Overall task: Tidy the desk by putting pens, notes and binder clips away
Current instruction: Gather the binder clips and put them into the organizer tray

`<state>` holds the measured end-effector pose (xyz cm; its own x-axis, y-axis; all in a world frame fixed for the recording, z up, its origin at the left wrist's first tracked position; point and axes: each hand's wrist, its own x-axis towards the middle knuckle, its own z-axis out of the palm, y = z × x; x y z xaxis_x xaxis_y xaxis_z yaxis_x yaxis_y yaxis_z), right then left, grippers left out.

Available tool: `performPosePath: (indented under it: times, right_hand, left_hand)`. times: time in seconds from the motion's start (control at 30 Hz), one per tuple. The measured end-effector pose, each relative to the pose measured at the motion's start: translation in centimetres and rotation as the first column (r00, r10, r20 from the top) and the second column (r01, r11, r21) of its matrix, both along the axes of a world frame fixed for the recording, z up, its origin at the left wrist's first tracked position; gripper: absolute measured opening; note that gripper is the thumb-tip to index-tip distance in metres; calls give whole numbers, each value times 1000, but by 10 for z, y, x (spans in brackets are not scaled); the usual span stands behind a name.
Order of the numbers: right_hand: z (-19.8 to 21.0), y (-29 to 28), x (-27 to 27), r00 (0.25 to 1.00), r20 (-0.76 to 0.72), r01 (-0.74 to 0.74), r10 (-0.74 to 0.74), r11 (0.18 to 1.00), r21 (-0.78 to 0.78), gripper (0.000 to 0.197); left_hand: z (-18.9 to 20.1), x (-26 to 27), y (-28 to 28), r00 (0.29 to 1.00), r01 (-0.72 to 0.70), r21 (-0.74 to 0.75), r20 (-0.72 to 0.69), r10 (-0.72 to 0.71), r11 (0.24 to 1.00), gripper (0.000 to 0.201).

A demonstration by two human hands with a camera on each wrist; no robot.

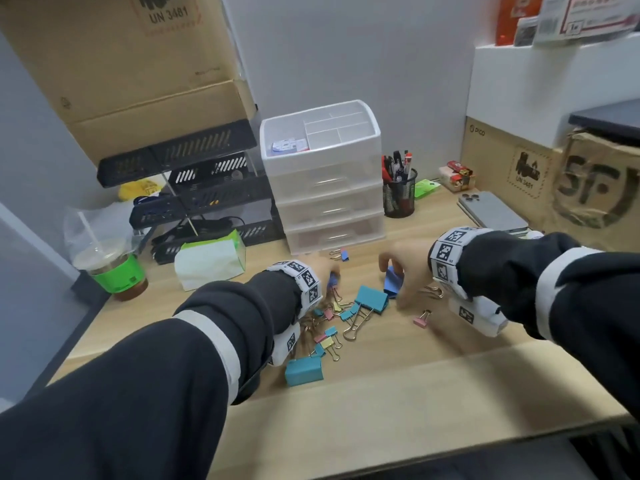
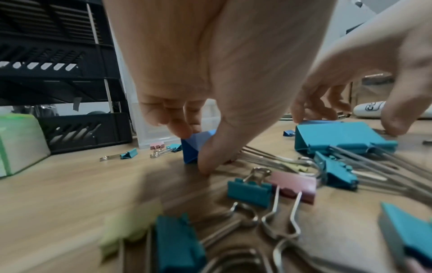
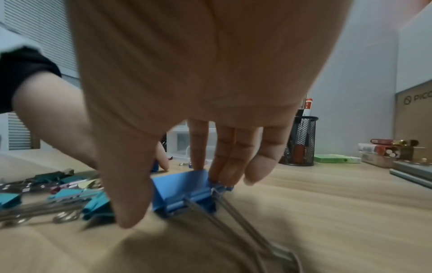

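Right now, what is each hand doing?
Left hand: pinches a blue binder clip on the desk.
Right hand: grips a larger blue clip.

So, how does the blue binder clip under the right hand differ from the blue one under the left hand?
The right hand pinches a large blue binder clip; the left hand pinches a smaller blue binder clip. The large clip's wire handles lie flat, while the smaller clip's handles are hidden. Both sit on the wooden desk.

"UN 3481" is printed on the large cardboard box [image 1: 131,57] at upper left and again, under a flame symbol, on the brown carton [image 1: 509,168] at right. That carton also reads "PICO" near its top corner, and beside it crumpled cardboard [image 1: 599,188] bears big black letters "SF"
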<state>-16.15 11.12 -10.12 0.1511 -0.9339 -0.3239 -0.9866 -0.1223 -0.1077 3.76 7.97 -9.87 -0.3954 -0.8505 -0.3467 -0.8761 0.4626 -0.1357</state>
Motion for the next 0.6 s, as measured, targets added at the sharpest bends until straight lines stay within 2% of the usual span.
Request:
performPosePath:
  times: [0.07,0.2,0.3,0.37,0.47,0.6]
  right_hand:
    - [-4,7,-2,999,-33,34,-35,998,-50,72]
    - [9,15,2,999,-41,29,-30,999,-24,66]
    - [10,18,0,998,-36,45,-46,998,-45,66]
    - [13,17,-2,998,-13,57,-58,996,-69,65]
    - [25,13,1,999,-19,30,-31,996,-88,64]
    - [34,15,10,1000,-1,-18,18,990,-141,48]
  left_hand:
    - [4,-3,1,999,15,-6,40,-15,1000,55]
    - [10,-5,-3,994,8,-15,108,-6,1000,34]
    - [15,3,-3,991,-5,-100,132,18,995,20]
    - [25,9,0,992,-30,-159,119,49,987,22]
    - [46,18,3,991,-53,-141,115,70,989,33]
    - [59,36,11,996,-81,-164,31,87,983,45]
